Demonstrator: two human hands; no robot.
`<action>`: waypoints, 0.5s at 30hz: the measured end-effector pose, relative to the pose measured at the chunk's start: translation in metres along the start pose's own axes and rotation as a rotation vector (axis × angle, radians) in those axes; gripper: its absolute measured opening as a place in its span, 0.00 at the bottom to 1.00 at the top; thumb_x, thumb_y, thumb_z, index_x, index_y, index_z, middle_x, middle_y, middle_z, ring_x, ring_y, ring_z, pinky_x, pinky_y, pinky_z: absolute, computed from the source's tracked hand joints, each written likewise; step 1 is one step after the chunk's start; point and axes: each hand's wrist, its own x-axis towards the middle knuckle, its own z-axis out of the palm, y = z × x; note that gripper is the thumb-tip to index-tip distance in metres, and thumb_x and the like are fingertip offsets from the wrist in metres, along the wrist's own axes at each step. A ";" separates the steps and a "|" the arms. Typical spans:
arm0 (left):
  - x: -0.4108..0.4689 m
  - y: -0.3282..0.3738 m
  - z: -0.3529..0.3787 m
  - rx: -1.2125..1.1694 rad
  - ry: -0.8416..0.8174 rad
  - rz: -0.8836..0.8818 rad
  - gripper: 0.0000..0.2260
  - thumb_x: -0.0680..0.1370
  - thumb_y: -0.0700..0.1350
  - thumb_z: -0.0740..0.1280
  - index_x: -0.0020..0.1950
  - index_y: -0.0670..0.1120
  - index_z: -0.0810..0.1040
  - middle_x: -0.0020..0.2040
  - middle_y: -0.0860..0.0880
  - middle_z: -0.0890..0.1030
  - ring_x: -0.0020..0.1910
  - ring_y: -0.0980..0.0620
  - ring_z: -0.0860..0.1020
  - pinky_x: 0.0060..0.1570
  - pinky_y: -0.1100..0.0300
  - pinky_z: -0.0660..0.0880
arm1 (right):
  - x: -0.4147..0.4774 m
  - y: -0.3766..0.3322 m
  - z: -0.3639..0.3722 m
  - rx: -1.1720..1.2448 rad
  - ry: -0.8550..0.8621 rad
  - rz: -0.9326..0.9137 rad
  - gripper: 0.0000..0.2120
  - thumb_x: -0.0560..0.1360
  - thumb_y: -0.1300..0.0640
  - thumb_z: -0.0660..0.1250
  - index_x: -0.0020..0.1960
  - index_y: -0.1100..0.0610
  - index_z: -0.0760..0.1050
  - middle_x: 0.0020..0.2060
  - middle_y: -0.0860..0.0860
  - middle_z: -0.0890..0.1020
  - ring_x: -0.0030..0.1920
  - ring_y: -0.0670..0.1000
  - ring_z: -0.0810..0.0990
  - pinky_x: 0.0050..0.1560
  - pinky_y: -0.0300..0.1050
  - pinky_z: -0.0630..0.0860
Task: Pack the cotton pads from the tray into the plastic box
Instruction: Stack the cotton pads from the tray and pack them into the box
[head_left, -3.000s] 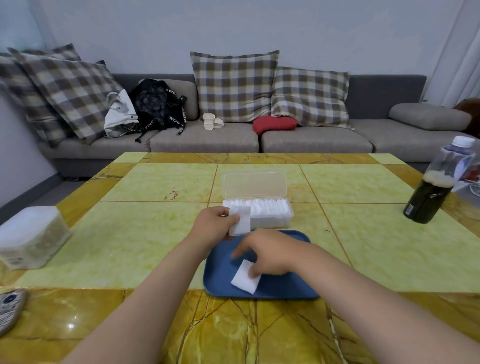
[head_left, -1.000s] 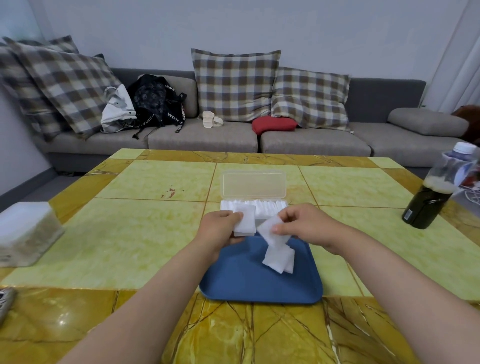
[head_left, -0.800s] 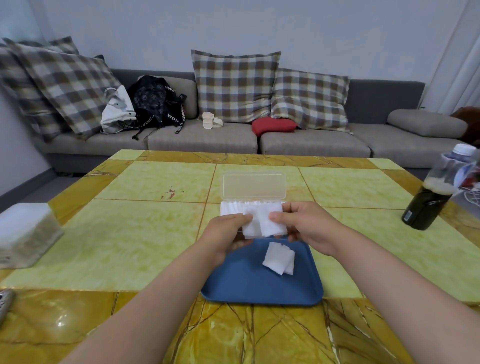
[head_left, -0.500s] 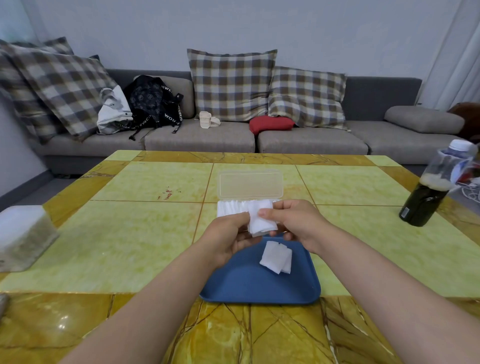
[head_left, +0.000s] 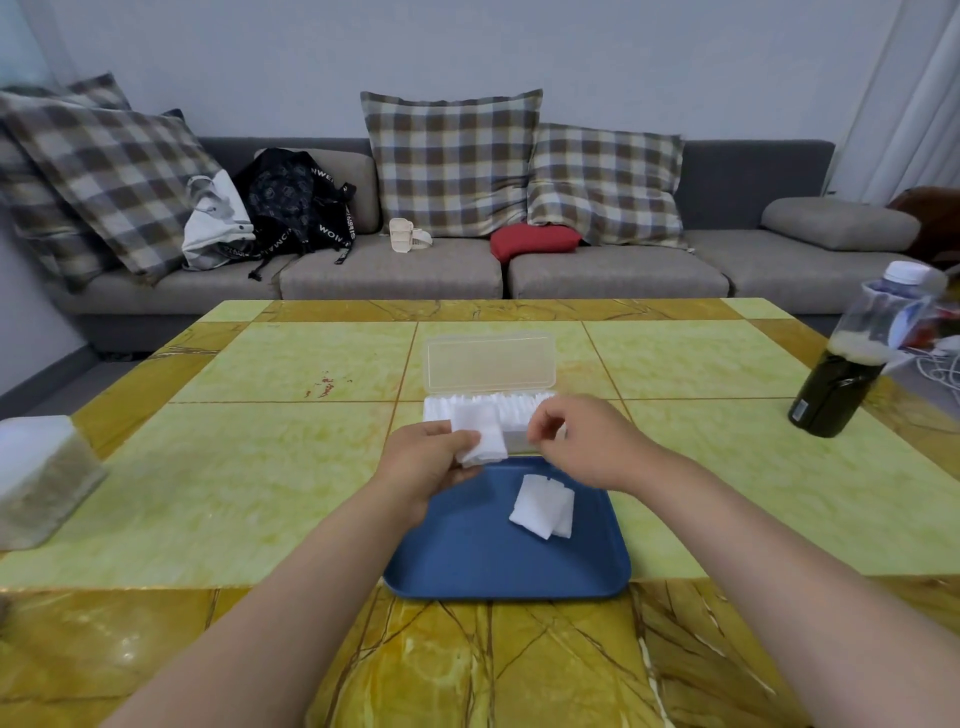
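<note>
A blue tray (head_left: 467, 561) lies near the table's front edge with two overlapping white cotton pads (head_left: 540, 506) on it. Just behind it stands the clear plastic box (head_left: 519, 434), lid (head_left: 488, 364) raised, packed with a row of white pads. My left hand (head_left: 421, 467) holds a small stack of cotton pads (head_left: 480, 439) between thumb and fingers, just in front of the box. My right hand (head_left: 582, 441) hovers beside that stack with curled fingers and nothing in them.
A dark bottle (head_left: 852, 369) with a white cap stands at the right edge of the yellow tiled table (head_left: 260, 467). A white tissue box (head_left: 36, 478) sits at the left edge. Beyond the table is a grey sofa (head_left: 389, 275) with checked cushions and bags.
My right hand picked a pad from the tray, passed it onto the stack in my left hand and has let go, drawing slightly to the right.
</note>
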 end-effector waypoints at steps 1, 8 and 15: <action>0.001 0.000 -0.002 0.001 0.011 0.001 0.01 0.76 0.35 0.71 0.47 0.39 0.82 0.49 0.41 0.85 0.46 0.46 0.85 0.42 0.59 0.84 | -0.002 0.003 -0.001 -0.096 -0.116 -0.043 0.11 0.75 0.62 0.67 0.47 0.46 0.82 0.46 0.40 0.82 0.41 0.39 0.78 0.45 0.39 0.75; 0.001 -0.002 -0.001 0.006 0.002 -0.025 0.03 0.79 0.38 0.70 0.49 0.38 0.81 0.51 0.40 0.85 0.49 0.44 0.85 0.42 0.57 0.84 | -0.004 0.005 0.010 -0.448 -0.415 -0.156 0.24 0.72 0.62 0.70 0.64 0.41 0.79 0.58 0.40 0.79 0.51 0.43 0.77 0.47 0.40 0.75; 0.005 -0.002 -0.003 -0.008 0.043 -0.007 0.04 0.79 0.40 0.70 0.50 0.39 0.82 0.51 0.40 0.84 0.48 0.44 0.84 0.45 0.54 0.84 | -0.002 0.000 0.006 -0.259 -0.297 -0.120 0.08 0.71 0.54 0.75 0.50 0.49 0.83 0.45 0.45 0.83 0.44 0.45 0.79 0.43 0.41 0.77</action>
